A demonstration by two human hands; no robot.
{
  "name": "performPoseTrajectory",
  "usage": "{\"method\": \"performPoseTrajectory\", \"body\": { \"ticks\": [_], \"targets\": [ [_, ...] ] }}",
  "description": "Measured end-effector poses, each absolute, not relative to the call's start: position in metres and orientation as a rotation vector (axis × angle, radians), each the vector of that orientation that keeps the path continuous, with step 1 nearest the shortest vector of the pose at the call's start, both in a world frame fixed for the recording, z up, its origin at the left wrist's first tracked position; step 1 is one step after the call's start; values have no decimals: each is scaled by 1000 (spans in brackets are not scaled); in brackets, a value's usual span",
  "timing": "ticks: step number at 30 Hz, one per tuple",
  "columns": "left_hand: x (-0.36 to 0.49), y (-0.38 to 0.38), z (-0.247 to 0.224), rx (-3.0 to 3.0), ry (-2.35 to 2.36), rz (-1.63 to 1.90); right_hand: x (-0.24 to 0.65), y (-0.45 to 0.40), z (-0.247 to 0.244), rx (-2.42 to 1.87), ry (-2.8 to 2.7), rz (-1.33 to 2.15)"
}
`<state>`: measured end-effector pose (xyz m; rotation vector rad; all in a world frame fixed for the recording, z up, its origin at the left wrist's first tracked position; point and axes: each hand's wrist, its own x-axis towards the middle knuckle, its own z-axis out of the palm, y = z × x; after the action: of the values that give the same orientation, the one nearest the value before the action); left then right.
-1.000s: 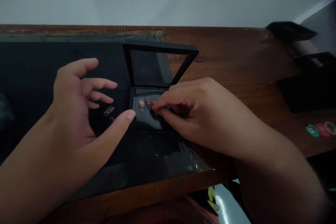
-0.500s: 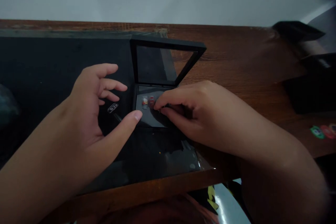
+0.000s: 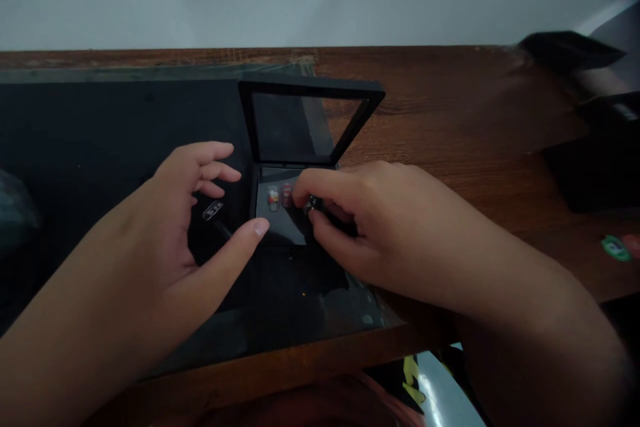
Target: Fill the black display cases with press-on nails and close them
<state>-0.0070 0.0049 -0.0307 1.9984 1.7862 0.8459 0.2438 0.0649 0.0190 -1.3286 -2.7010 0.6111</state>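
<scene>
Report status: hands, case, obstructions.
Right hand at dark piece, grip unclear. Left hand open near case. Case open, lid raised; right hand partly hides case.

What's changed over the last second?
Left hand moved rightward, fingers nearer the case. Right hand: finger and thumb parted slightly, showing a dark piece between; can't tell if released. Case still open, white piece and red piece still inside.

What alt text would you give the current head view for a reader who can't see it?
A person's right hand pinches a small shiny item at an open black case with a raised see-through lid. A small red piece and a small multicoloured piece lie inside; the left hand is spread open at the case's left.
</scene>
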Motion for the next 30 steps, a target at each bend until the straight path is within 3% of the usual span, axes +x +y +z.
{"method": "performPoseTrajectory", "body": {
  "ticks": [30],
  "targets": [
    [-11, -2, -30, 2186, 1868, 598, 253, 68, 18, -1372, -2474, 620]
  ]
}}
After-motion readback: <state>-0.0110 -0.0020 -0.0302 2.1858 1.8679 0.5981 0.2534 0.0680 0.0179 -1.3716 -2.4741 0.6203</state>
